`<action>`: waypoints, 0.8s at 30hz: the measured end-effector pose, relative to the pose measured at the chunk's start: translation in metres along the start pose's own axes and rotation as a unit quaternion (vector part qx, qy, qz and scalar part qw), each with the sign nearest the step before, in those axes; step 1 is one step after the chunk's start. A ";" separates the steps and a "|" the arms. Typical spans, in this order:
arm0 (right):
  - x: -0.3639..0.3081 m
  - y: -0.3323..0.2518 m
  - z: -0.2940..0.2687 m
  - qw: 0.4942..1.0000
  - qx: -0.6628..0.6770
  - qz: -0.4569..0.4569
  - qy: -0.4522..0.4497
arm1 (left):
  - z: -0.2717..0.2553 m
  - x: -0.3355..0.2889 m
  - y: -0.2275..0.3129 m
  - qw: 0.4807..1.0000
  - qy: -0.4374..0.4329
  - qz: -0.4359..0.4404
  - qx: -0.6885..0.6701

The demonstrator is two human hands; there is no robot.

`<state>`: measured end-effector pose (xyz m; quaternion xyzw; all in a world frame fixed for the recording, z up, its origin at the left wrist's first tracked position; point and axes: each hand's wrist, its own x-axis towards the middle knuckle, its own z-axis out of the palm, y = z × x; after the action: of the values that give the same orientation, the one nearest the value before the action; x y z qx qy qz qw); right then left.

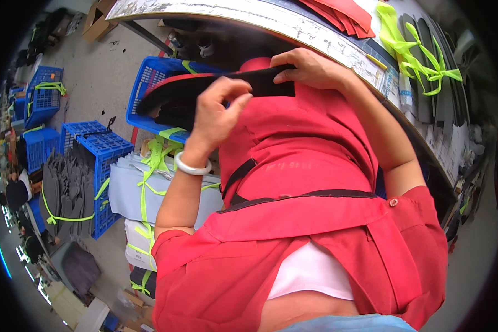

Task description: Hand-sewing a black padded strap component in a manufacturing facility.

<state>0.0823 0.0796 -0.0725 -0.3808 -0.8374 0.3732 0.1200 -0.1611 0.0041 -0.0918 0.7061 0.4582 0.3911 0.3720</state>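
Observation:
My right hand (310,69) grips the right end of a flat black fabric piece (265,82), its thumb lying along the top. The piece stretches left across my red apron (293,133), with a red edge showing on its far left part. My left hand (218,108), with a pale bangle at the wrist, hovers over the piece's middle. Its fingers are loosely curled and the thumb stands apart, with nothing visible between them. The black piece's left end reaches over a blue plastic basket (131,113) holding more dark pieces, partly hidden.
A worn white table (249,16) runs along the far side, with red fabric pieces (343,16) and dark strips tied with yellow-green ribbon (434,63). To the left stand a blue crate (108,182), bundled grey pieces (66,193) and a light-grey tied stack (127,191).

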 end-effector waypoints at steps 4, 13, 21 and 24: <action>0.013 -0.075 -0.054 0.994 -0.069 -0.085 0.005 | -0.050 0.039 0.019 0.973 -0.175 -0.115 0.099; 0.059 -0.091 -0.015 0.908 0.172 -0.089 0.371 | -0.077 0.113 0.079 0.903 0.240 0.043 -0.353; 0.046 -0.052 0.025 0.907 0.248 -0.049 0.336 | 0.003 0.084 0.018 0.867 0.239 -0.087 -0.429; 0.042 -0.028 0.035 0.924 0.235 0.008 0.303 | 0.025 0.066 0.003 0.831 0.198 -0.130 -0.503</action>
<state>0.0217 0.0793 -0.0802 -0.4434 -0.6467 0.4269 0.4505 -0.1193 0.0609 -0.0857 0.2626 0.3493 0.6476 0.6242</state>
